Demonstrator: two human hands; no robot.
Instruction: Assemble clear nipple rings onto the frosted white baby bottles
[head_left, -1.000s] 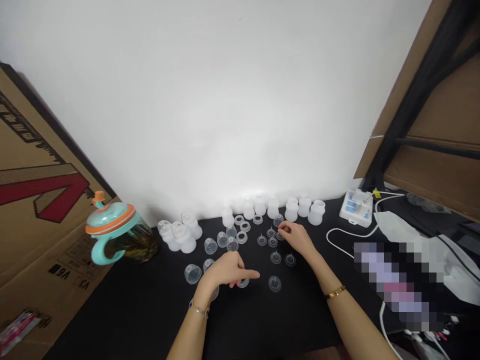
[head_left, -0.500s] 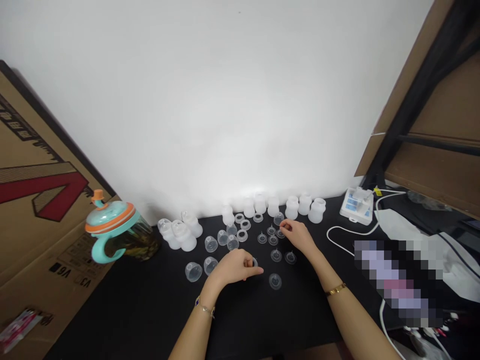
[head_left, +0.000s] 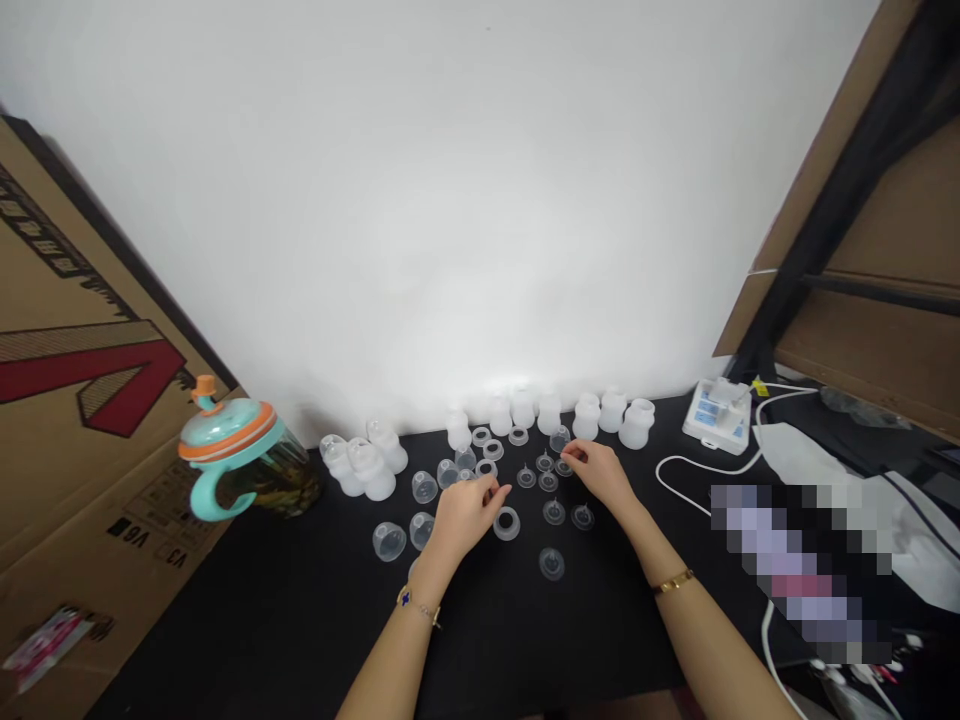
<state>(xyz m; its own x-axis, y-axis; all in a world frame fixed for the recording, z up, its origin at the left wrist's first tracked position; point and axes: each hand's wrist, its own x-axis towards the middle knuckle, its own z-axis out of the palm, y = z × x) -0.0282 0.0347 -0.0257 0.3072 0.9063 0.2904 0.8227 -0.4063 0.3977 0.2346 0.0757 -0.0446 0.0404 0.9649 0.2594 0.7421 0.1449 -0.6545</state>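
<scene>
My left hand point(head_left: 463, 518) hovers over the black table with its thumb and forefinger slightly apart and the other fingers curled. Just right of it lies a translucent collar ring point(head_left: 496, 532); another ring point(head_left: 486, 468) is partly behind its fingertips. My right hand point(head_left: 598, 472) has thumb and forefinger pinched at the edge of a clear bottle nipple point(head_left: 562, 468), which is partly covered. Several more nipples point(head_left: 552, 565) lie between the hands, tips up. Clear domed caps point(head_left: 389, 542) stand left of my left hand, some hidden behind it.
White bottle bodies point(head_left: 636, 424) line the wall. Capped bottles point(head_left: 371, 472) cluster at the left, beside a teal-lidded jug point(head_left: 255, 455) and a cardboard box point(head_left: 90, 480). On the right are a white power strip point(head_left: 716, 415), a cable point(head_left: 679, 462) and white sheets point(head_left: 799, 450).
My left hand has moved up and slightly left, uncovering the collar ring that was under its fingers. My right hand stays at the same nipple. The camera view has shifted slightly.
</scene>
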